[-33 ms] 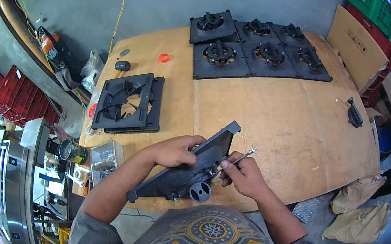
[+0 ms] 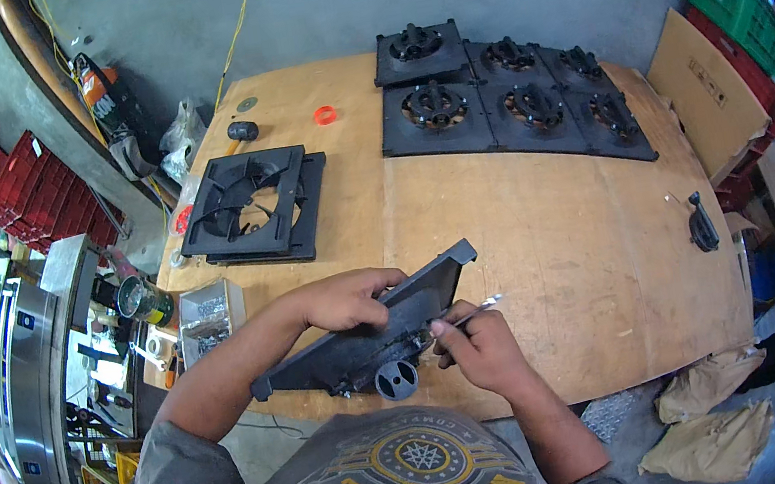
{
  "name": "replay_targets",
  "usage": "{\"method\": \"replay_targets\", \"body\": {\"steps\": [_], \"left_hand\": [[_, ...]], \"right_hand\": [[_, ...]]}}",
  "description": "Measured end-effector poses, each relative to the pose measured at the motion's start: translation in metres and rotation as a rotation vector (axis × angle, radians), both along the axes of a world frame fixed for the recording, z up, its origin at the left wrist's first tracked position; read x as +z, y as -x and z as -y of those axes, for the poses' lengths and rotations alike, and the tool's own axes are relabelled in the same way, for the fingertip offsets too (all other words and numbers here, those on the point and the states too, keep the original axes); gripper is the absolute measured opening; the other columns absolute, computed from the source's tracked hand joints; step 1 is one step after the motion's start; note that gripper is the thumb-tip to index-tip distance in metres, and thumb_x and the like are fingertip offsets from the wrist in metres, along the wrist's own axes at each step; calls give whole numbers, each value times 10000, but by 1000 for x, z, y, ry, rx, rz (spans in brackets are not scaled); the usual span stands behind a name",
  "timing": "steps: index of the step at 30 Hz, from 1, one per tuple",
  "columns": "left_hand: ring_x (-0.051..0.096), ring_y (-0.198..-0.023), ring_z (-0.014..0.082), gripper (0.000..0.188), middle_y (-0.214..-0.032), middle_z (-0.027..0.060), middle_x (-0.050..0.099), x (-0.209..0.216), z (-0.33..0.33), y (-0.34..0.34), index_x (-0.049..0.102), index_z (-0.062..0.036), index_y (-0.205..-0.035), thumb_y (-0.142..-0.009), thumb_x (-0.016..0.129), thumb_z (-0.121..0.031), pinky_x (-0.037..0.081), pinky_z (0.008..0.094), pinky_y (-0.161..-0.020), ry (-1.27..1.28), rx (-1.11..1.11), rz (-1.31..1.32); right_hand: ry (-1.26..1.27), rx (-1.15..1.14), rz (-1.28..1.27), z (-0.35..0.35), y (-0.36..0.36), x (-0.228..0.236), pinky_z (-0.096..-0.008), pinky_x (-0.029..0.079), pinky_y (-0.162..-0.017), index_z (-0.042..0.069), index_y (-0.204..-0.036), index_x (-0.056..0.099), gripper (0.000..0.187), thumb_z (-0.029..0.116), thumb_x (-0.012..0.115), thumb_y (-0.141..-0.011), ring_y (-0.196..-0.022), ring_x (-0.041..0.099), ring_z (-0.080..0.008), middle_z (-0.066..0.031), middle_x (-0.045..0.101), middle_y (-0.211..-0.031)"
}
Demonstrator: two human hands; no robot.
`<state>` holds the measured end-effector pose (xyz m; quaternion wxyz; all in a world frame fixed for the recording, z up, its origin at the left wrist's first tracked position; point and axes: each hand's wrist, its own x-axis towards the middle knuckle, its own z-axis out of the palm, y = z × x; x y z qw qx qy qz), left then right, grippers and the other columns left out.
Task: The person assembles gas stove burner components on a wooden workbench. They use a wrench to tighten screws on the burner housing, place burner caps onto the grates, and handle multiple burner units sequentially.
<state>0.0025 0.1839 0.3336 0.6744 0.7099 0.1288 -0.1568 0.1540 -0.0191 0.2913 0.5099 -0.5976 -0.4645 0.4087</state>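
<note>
Hands (image 2: 346, 300) on black plate (image 2: 377, 336)

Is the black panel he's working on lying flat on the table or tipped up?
Tipped up. The black panel stands on edge at the table's near rim, steadied by the left hand.

Grey short-sleeved T-shirt (image 2: 393, 481) — round yellow-and-white printed emblem, bare forearms, no gloves

Big plywood table (image 2: 549, 248) here: stack of open black frames (image 2: 250, 207) on the left, six black square plates (image 2: 505, 89) at the back, plus a mallet (image 2: 241, 131), orange ring (image 2: 325, 115), screw box (image 2: 209, 319), black handle (image 2: 702, 225).
</note>
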Motion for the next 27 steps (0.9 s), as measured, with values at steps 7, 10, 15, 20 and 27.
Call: {"method": "replay_targets", "body": {"steps": [7,10,15,20,27], "left_hand": [[571,-885,133,615,-1037,97,610,-9,-5,-1,471,57,-1306,-731,585,-130,468,277,-753,20,27,53],[570,-875,137,623,-1026,90,609,-2,-3,-1,466,58,-1310,-729,591,-128,471,284,-748,-54,16,62],[634,-882,206,703,-1012,136,654,-2,-5,4,416,32,-1360,-729,647,-172,501,343,-765,-171,25,10],[675,-854,415,857,-945,245,677,64,45,-7,328,-46,-1433,-727,740,-303,532,468,-770,-827,-1,-55],[660,-816,445,815,-846,251,673,57,66,-7,366,-54,-1370,-721,768,-340,518,532,-707,-1101,7,-155]], "right_hand": [[-37,68,607,-13,16,25,-489,501,-626,30,-873,580,242,264,595,-935,-707,630,-436,-209,633,-712],[-7,85,524,-16,10,23,-510,496,-639,33,-875,558,290,314,566,-946,-735,635,-437,-237,637,-750],[-162,-42,276,-19,19,1,-493,486,-605,24,-837,566,245,249,638,-903,-702,623,-439,-230,629,-734],[-48,23,365,-14,5,17,-465,515,-616,35,-953,591,273,276,686,-865,-695,650,-409,-197,657,-749],[-2,181,569,-9,-22,103,-420,546,-674,61,-1039,603,336,265,731,-805,-769,688,-333,-169,685,-874]]}}
